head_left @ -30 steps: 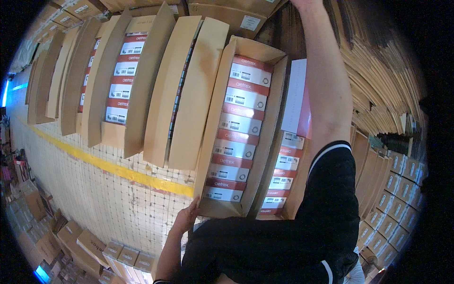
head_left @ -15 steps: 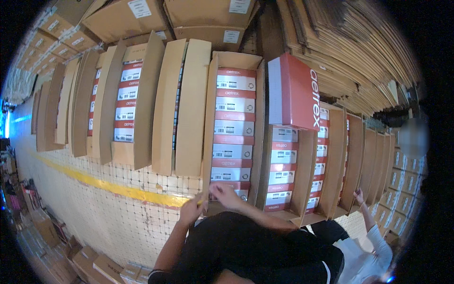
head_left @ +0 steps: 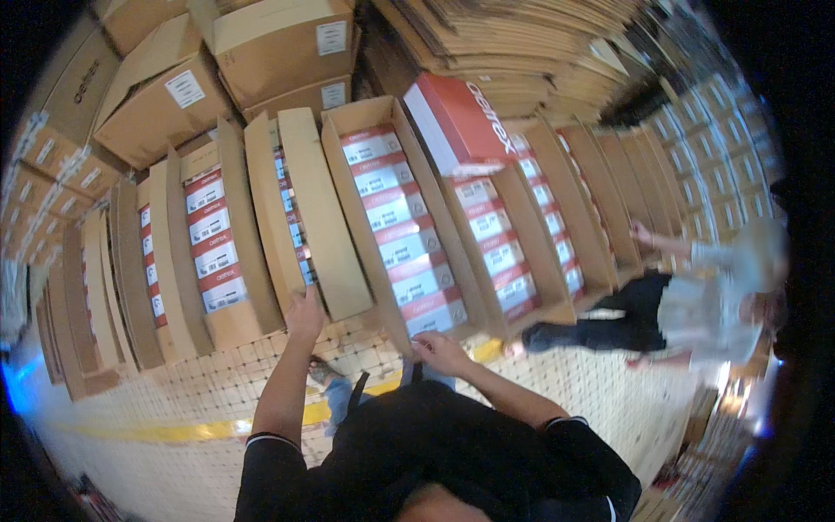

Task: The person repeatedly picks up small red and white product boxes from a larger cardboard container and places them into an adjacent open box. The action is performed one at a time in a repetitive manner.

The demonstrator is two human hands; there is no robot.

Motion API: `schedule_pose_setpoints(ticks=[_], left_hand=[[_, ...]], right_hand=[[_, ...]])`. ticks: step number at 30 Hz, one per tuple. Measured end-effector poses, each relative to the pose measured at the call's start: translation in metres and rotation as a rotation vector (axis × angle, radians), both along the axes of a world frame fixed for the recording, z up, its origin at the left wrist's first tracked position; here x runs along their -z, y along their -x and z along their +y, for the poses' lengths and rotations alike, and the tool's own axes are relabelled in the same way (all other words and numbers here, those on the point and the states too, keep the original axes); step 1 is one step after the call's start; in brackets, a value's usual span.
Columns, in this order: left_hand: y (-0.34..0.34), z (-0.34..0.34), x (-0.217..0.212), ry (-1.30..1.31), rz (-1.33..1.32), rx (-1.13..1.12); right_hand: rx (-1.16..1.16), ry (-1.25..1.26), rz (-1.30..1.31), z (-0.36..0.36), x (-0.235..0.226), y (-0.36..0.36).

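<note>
Head view, looking down over rows of open cartons on a tiled floor. Left hand raised toward 11 o'clock, fingers resting against the near end of a flap of the cardboard carton beside it; whether gripping or merely touching, cannot tell. Right hand at centre, fingers curled at the near bottom edge of the long open carton, filled with a single row of red-and-white boxes. Hands apart, each on a separate carton. At 12 o'clock, a red box lying tilted across the next carton's far end. At 3 o'clock, another person bending and reaching toward the row of cartons there. Yellow floor line running at 8 o'clock.

For good handling, as judged here: pulling from the carton's bottom edge rather than the thin wall, keeping the loaded row level, steadying the neighbouring flap clear of the load.
</note>
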State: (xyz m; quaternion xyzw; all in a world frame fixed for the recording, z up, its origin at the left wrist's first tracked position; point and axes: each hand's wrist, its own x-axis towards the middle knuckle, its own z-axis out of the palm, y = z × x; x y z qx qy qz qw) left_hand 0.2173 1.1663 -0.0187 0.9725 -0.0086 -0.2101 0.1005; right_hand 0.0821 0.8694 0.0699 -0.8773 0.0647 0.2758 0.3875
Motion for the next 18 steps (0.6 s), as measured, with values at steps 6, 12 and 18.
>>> schedule_pose_setpoints(ticks=[6,12,18], left_hand=[[0.02,0.092,-0.03,0.108,-0.013,0.016],[0.019,0.104,-0.025,0.211,0.021,0.079],[0.023,0.118,-0.008,0.31,-0.027,0.033]], right_hand=[[0.232,0.27,-0.15,0.099,0.011,0.094],[-0.012,0.23,-0.302,0.176,0.025,0.091],[-0.076,0.425,-0.254,0.211,0.059,0.0]])
